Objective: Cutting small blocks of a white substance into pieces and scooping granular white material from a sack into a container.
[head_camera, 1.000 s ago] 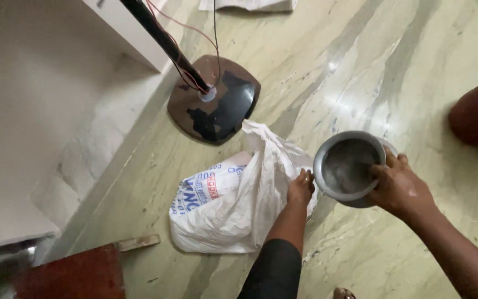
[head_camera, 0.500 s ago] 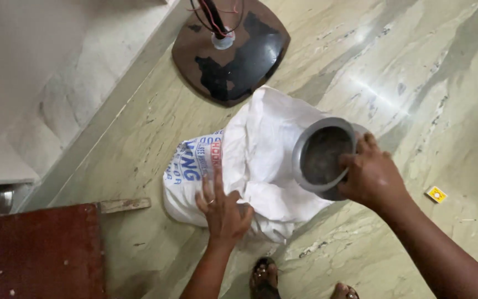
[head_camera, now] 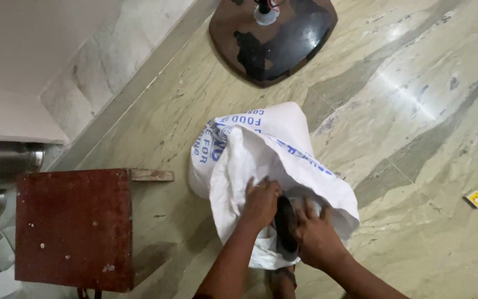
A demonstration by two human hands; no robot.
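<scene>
The white woven sack [head_camera: 261,144], printed in blue, lies on the greenish marble floor [head_camera: 416,111] at the centre of the view, its mouth opening toward 6 o'clock. Both hands work at that mouth.

Left hand [head_camera: 260,202]: fingers curled, gripping the sack's cloth at the left edge of the opening. The forearm enters from 6 o'clock.

Right hand [head_camera: 316,238]: grasping a dark round metal vessel [head_camera: 285,224], held on edge, tilted into the sack's opening. The vessel sits between the two hands, touching the sack cloth; its lower part is partly hidden by cloth and fingers. The forearm enters from 5 o'clock.

Surroundings:
- A dark glossy stand base [head_camera: 275,39] rests on the floor at 12 o'clock, well apart from the sack.
- A worn red-brown wooden stool [head_camera: 73,227] stands at 8 o'clock, near the sack but not touching it.
- Steel vessels [head_camera: 6,160] show at 9 o'clock, at the frame edge.
- A small yellow tag [head_camera: 477,199] lies on the floor at 3 o'clock, well apart.
</scene>
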